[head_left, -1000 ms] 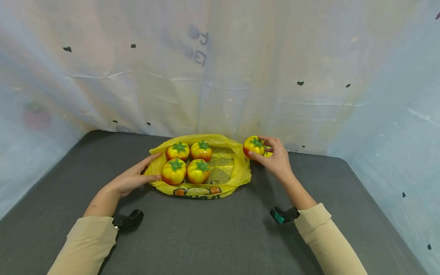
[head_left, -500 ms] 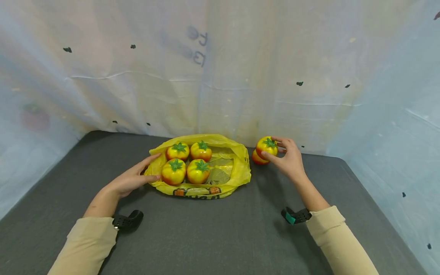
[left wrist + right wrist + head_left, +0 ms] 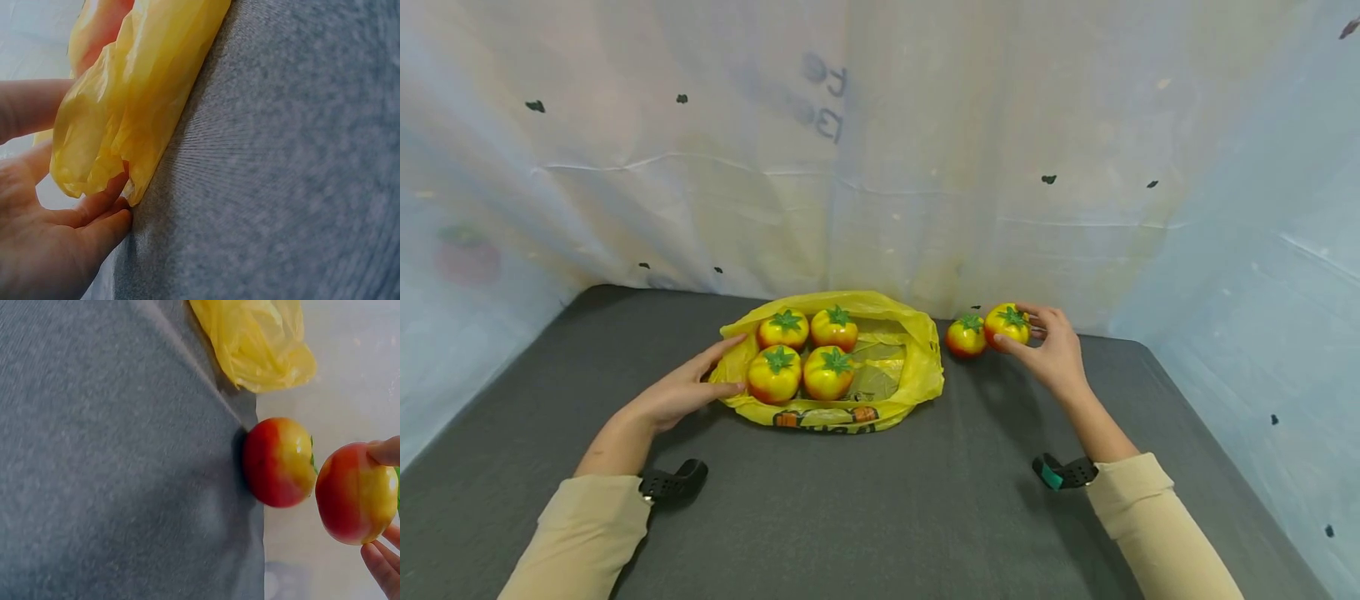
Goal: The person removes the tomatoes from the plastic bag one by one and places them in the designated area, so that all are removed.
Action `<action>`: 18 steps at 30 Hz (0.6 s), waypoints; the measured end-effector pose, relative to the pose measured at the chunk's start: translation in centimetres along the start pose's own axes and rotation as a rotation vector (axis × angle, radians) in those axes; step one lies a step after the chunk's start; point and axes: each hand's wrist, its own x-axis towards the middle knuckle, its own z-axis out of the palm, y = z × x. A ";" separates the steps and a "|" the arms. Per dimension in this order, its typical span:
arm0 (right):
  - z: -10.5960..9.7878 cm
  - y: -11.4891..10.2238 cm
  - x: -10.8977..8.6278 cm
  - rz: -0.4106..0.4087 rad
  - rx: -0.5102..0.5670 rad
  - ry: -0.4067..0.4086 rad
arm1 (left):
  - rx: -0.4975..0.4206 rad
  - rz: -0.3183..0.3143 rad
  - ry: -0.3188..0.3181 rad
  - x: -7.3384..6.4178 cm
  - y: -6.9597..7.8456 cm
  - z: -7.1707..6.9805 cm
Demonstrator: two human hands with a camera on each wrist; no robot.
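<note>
A yellow plastic bag [image 3: 917, 367] lies with its mouth spread wide on the dark table, several yellow-red toy tomatoes [image 3: 775, 375] grouped in its left part. At the bag's left end my left hand [image 3: 681, 390] holds the rim, thumb and fingers around the thin plastic [image 3: 156, 75]. My right hand [image 3: 1051, 350] pinches another tomato [image 3: 1006, 327] between thumb and fingers, to the right of the bag. In the right wrist view that tomato [image 3: 353, 494] is off the table. A further tomato [image 3: 966, 337] rests on the table between the bag and my right hand.
The dark grey table [image 3: 865, 508] ends at the back against a pale plastic sheet [image 3: 895, 167] with small dark marks. Similar sheeting [image 3: 1262, 333] stands at the right side. Black straps [image 3: 673, 482] are on both wrists.
My right hand has moved right with its tomato, away from the bag's right edge. The tomato on the table, first mostly hidden behind it, now shows fully. My left hand stays at the bag.
</note>
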 end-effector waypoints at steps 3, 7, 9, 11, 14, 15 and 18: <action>-0.1 0.3 -0.1 0.001 -0.012 0.001 | -0.005 0.002 0.001 0.0 0.0 0.0; -0.4 0.8 -0.2 0.007 -0.023 -0.007 | -0.006 -0.001 0.002 0.0 0.0 0.1; -0.4 1.0 -0.3 0.018 -0.028 -0.014 | -0.006 -0.001 0.002 0.0 0.0 0.1; -0.5 1.4 -0.3 0.032 -0.039 -0.021 | -0.007 -0.002 0.000 -0.1 0.1 0.1; -0.4 1.9 -0.2 0.065 -0.061 -0.029 | -0.009 -0.002 -0.002 -0.1 0.1 0.1; -0.4 2.1 -0.2 0.075 -0.070 -0.030 | -0.010 -0.001 -0.002 -0.1 0.1 0.1; -0.2 2.7 -0.2 0.096 -0.086 -0.029 | -0.010 -0.002 -0.002 -0.1 0.0 0.1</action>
